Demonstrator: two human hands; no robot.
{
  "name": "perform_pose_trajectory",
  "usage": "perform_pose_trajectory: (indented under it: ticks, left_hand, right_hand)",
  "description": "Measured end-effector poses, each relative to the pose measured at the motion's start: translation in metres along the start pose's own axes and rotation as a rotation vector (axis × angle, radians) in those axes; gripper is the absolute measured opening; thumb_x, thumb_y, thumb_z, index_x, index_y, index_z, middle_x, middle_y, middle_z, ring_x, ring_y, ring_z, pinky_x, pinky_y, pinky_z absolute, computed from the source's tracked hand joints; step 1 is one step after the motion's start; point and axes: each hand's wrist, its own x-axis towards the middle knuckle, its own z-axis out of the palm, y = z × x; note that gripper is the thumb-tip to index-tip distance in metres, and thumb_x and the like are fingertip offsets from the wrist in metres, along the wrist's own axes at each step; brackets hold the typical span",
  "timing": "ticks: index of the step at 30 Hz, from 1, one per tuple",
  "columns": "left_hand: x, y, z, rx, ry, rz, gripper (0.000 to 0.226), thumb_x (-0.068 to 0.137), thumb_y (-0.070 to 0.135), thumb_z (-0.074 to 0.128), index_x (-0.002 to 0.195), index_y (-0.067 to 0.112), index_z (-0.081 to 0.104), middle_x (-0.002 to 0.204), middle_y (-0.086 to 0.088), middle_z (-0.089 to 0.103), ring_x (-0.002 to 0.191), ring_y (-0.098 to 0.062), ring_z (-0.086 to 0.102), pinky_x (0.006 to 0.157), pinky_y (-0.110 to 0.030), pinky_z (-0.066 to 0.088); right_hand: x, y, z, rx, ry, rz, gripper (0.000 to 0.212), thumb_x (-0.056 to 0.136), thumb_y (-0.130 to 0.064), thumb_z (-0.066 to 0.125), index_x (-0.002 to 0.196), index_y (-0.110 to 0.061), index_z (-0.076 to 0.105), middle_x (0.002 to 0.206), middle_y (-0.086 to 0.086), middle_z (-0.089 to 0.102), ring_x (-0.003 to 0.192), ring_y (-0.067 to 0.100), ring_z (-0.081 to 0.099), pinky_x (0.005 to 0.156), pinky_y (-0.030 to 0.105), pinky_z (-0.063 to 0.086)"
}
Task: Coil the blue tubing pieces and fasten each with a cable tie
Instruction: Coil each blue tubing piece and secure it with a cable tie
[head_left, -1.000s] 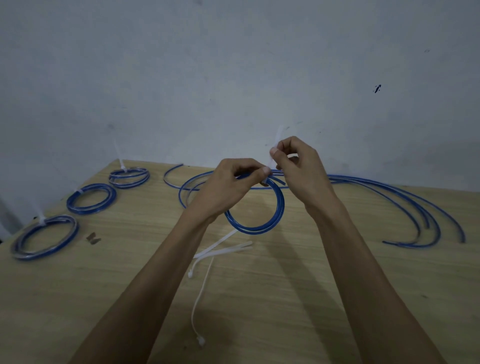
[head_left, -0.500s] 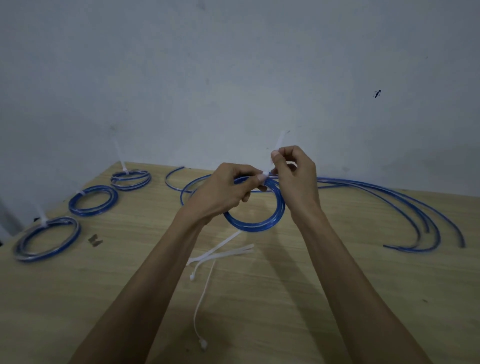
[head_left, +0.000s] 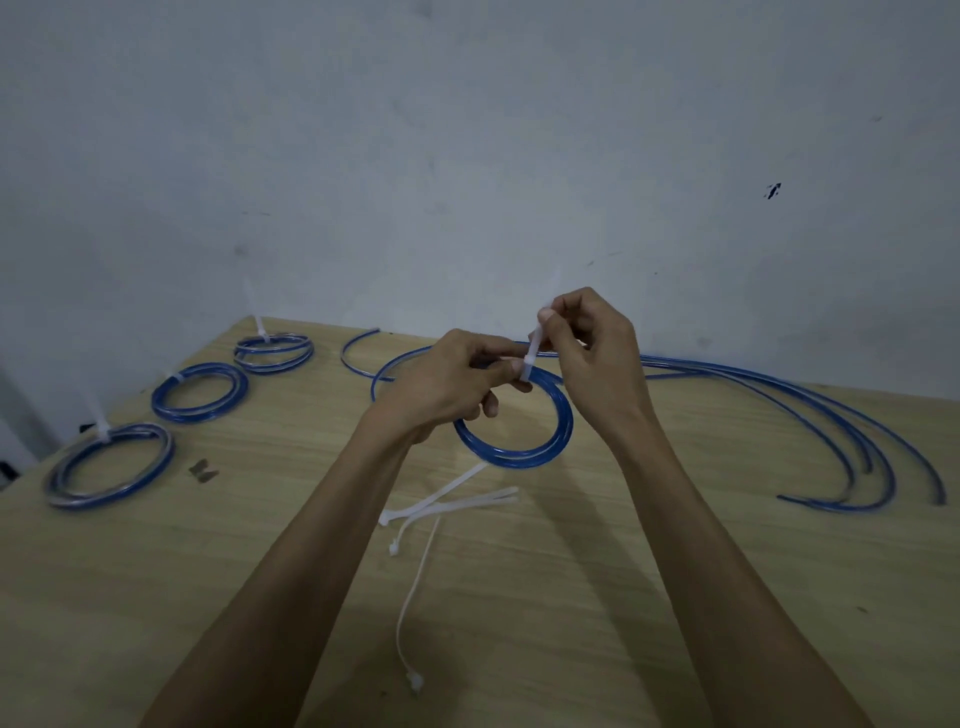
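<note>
A blue tubing coil (head_left: 524, 447) hangs above the wooden table (head_left: 597, 597), pinched at its top by my left hand (head_left: 447, 384). My right hand (head_left: 592, 358) grips the tail of a white cable tie (head_left: 534, 348) that wraps the coil's top and stands upright between my fingers. Three tied coils lie at the left: one near the edge (head_left: 109, 462), one in the middle (head_left: 200, 391), one at the back (head_left: 274, 352). Loose blue tubing pieces (head_left: 831, 415) curve across the back and right of the table.
Several spare white cable ties (head_left: 447, 506) lie on the table under my hands, one long tie (head_left: 415, 597) reaching toward me. A small dark clip-like scrap (head_left: 203, 470) sits near the left coils. A pale wall stands right behind the table.
My right hand has risen, drawing the cable tie tail upward through its head. The left hand keeps its pinch on the coil's top. The coil hangs in nearly the same place.
</note>
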Motion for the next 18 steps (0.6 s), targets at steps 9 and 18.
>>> perform_pose_trajectory:
  ticks: [9,18]
  left_hand:
    - [0.004,-0.001,0.015,0.247,0.029,0.12,0.022,0.102,0.021,0.056,0.115,0.018,0.074,0.095,0.003,0.076,0.045,-0.003,0.047,0.051,-0.018,0.04]
    - [0.009,-0.016,0.014,0.072,0.089,-0.019,0.021,0.103,0.022,0.055,0.107,0.016,0.075,0.089,0.005,0.076,0.047,-0.006,0.048,0.048,-0.018,0.04]
  right_hand:
    - [-0.005,0.015,0.01,0.108,0.12,0.216,0.015,0.101,-0.017,0.057,0.087,-0.012,0.06,0.079,0.004,0.067,0.075,0.012,0.064,0.073,0.027,0.052]
    - [-0.01,0.013,0.013,0.185,0.106,0.158,0.013,0.101,-0.016,0.059,0.092,-0.007,0.063,0.086,0.01,0.071,0.078,0.012,0.066,0.069,0.019,0.049]
